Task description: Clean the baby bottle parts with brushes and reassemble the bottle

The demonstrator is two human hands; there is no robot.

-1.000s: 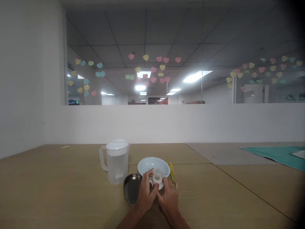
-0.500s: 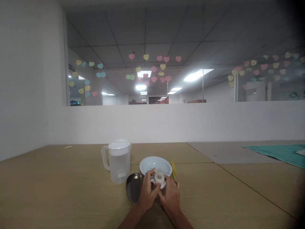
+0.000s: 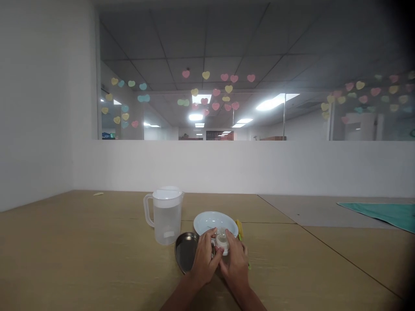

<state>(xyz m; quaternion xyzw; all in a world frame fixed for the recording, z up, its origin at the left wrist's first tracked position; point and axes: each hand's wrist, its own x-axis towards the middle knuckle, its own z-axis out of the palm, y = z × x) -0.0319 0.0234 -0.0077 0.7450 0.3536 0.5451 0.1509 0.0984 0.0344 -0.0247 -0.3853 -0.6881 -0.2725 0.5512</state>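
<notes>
Both my hands are around a baby bottle (image 3: 221,242) with a white collar, a clear top and a side handle; its lower part is hidden by my fingers. My left hand (image 3: 205,255) grips it from the left, thumb at the front. From the right, my right hand (image 3: 236,258) closes on it, with its index finger up at the clear top. Just behind is a pale blue bowl (image 3: 211,217). A dark metal tray (image 3: 184,252) lies at my left hand, partly covered by it. Beyond my right hand a yellow and green thing (image 3: 239,229) is partly hidden.
A translucent plastic pitcher (image 3: 167,220) with liquid in it stands left of the bowl, handle to the left. A teal cloth (image 3: 385,214) lies at the far right of the wooden table (image 3: 97,255). The wall (image 3: 194,166) with a window rises behind.
The view has shifted, so everything on the table's left and middle appears slightly further right. My right fingers have moved up and over the bottle's clear top.
</notes>
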